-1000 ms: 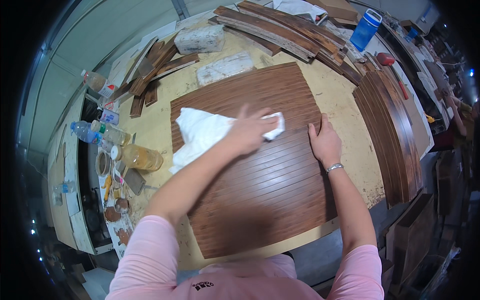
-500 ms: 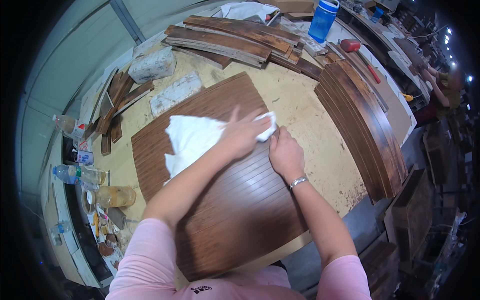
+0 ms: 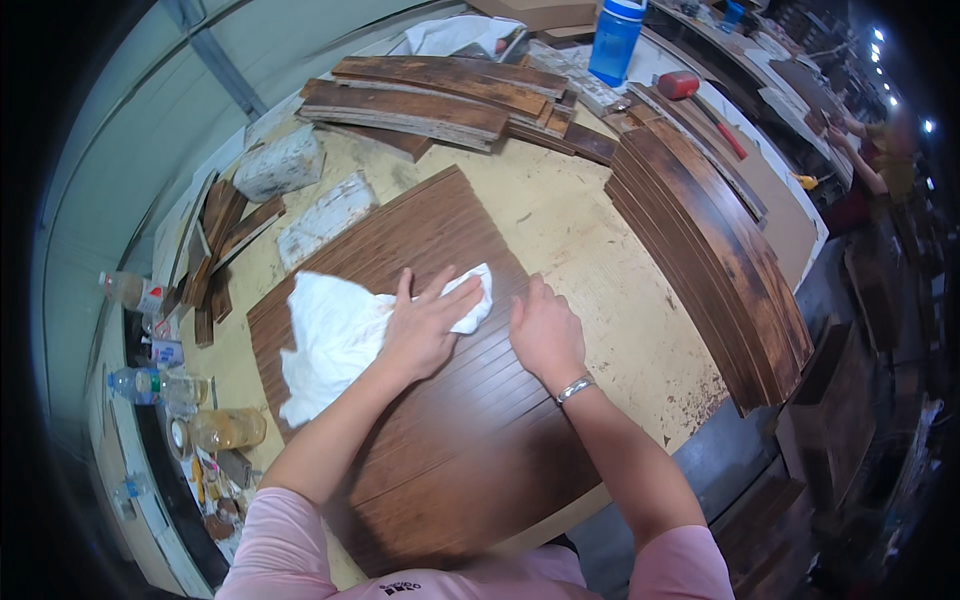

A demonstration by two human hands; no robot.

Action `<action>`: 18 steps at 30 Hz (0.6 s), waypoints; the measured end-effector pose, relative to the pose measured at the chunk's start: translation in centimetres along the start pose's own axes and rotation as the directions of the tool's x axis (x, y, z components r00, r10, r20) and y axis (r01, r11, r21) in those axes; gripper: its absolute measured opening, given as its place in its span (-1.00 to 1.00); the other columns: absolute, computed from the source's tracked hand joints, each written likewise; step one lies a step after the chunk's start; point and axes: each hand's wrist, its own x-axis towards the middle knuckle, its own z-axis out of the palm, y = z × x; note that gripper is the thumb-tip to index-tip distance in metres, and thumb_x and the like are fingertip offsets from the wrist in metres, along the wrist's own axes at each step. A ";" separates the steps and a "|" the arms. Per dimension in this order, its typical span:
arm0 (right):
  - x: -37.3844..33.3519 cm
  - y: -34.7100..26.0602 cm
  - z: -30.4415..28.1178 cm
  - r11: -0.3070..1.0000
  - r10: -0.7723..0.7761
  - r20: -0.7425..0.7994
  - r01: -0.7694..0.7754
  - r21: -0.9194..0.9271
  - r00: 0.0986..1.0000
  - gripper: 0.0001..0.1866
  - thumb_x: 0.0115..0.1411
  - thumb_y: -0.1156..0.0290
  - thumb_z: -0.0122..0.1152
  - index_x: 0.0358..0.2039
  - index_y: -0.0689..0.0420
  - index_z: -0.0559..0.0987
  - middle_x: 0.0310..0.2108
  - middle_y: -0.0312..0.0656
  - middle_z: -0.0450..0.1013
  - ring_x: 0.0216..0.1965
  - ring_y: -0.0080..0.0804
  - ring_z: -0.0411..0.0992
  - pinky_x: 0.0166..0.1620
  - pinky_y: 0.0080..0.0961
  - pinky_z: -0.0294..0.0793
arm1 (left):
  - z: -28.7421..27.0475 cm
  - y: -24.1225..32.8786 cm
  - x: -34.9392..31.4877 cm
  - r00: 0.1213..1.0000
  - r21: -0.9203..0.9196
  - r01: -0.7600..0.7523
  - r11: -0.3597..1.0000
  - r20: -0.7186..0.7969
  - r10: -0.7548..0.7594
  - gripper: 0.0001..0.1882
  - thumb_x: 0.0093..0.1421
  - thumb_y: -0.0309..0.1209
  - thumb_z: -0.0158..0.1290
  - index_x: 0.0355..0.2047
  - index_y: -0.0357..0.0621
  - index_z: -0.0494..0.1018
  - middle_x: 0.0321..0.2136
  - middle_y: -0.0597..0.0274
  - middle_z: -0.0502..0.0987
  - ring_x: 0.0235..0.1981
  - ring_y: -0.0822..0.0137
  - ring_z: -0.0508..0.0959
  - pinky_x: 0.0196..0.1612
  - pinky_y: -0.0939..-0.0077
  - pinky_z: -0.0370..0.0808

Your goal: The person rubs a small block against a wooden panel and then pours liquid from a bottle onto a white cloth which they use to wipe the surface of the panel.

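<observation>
Markings: the front of the pink shirt (image 3: 495, 577) carries a small dark printed emblem (image 3: 397, 588) with a short line of lettering, near the lower edge of the view. A red-and-white label (image 3: 151, 298) is on a clear plastic bottle (image 3: 122, 287) at far left, its print too small to read. A white-and-blue container (image 3: 163, 351) bears illegible, blurred print.

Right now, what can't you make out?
All in the head view:
- Palms of the left hand and right hand: hidden by the hands' own backs.
- Wooden panel beneath the white cloth: covered by it.
- Whatever the co-worker at far right handles: too small, blurred.
</observation>
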 end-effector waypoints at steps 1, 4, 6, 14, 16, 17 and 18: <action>0.3 0.1 0.1 1.000 -0.005 -0.009 0.005 0.004 1.000 -0.63 0.33 0.22 0.01 -0.03 0.28 0.38 -0.21 0.09 0.50 -0.18 0.07 0.50 -0.13 -0.09 0.54 | 0.2 -0.5 1.2 0.999 0.027 0.026 0.999 -0.033 -0.025 -0.38 0.14 -0.55 -0.04 0.26 0.04 0.36 0.26 0.27 0.39 0.37 0.14 0.23 0.40 -0.31 -0.12; -0.3 -0.9 0.2 1.000 -0.018 0.045 0.018 0.008 0.999 -0.62 0.33 0.22 0.01 -0.02 0.28 0.38 -0.20 0.09 0.50 -0.18 0.08 0.50 -0.12 -0.08 0.53 | 0.6 -2.1 5.4 0.975 0.064 0.157 0.985 -0.167 -0.145 -0.40 0.15 -0.56 -0.07 0.25 0.01 0.37 0.24 0.13 0.41 0.36 0.11 0.24 0.39 -0.31 -0.08; 0.0 -1.3 -0.2 1.000 -0.019 0.046 0.018 0.012 0.999 -0.62 0.34 0.21 0.01 -0.02 0.27 0.37 -0.19 0.09 0.50 -0.16 0.08 0.49 -0.11 -0.06 0.53 | 1.6 -1.4 6.7 0.970 0.078 0.144 0.987 -0.208 -0.125 -0.43 0.17 -0.54 -0.10 0.24 -0.08 0.36 0.24 0.07 0.39 0.36 0.12 0.25 0.37 -0.32 -0.06; -0.1 -1.7 -0.4 0.999 0.040 0.090 -0.041 0.018 0.995 -0.60 0.34 0.19 -0.01 0.00 0.27 0.36 -0.13 0.10 0.50 -0.10 0.10 0.47 -0.04 -0.03 0.49 | -1.1 -8.5 4.5 0.927 0.147 0.353 0.924 -0.192 -0.323 -0.36 0.22 -0.50 -0.08 0.34 0.03 0.23 0.34 0.13 0.27 0.36 0.08 0.24 0.38 -0.31 -0.07; 0.0 -2.0 -0.5 0.999 0.048 0.121 -0.048 -0.001 0.991 -0.58 0.34 0.18 -0.02 0.02 0.28 0.36 -0.12 0.10 0.50 -0.09 0.09 0.47 -0.03 -0.03 0.48 | 0.8 -7.2 5.1 0.928 0.051 0.303 0.952 -0.243 -0.282 -0.38 0.21 -0.50 -0.08 0.33 0.00 0.24 0.32 0.05 0.28 0.34 0.07 0.27 0.37 -0.32 -0.06; 0.0 -2.0 -0.6 0.998 0.060 0.133 -0.059 -0.012 0.989 -0.57 0.34 0.18 -0.03 0.02 0.28 0.35 -0.12 0.10 0.50 -0.09 0.08 0.47 -0.02 -0.03 0.48 | 1.6 -5.5 5.4 0.929 0.002 0.266 0.964 -0.267 -0.256 -0.38 0.21 -0.50 -0.09 0.32 -0.01 0.24 0.31 0.00 0.29 0.33 0.06 0.28 0.36 -0.32 -0.05; 0.0 -2.1 -0.9 0.998 0.064 0.134 -0.062 -0.018 0.989 -0.55 0.34 0.17 -0.03 0.04 0.29 0.35 -0.11 0.10 0.50 -0.08 0.07 0.47 -0.01 -0.04 0.48 | 2.4 -3.0 4.7 0.967 -0.010 0.107 0.994 -0.233 -0.106 -0.39 0.20 -0.51 -0.08 0.30 -0.04 0.25 0.28 -0.03 0.31 0.30 0.06 0.31 0.36 -0.29 -0.04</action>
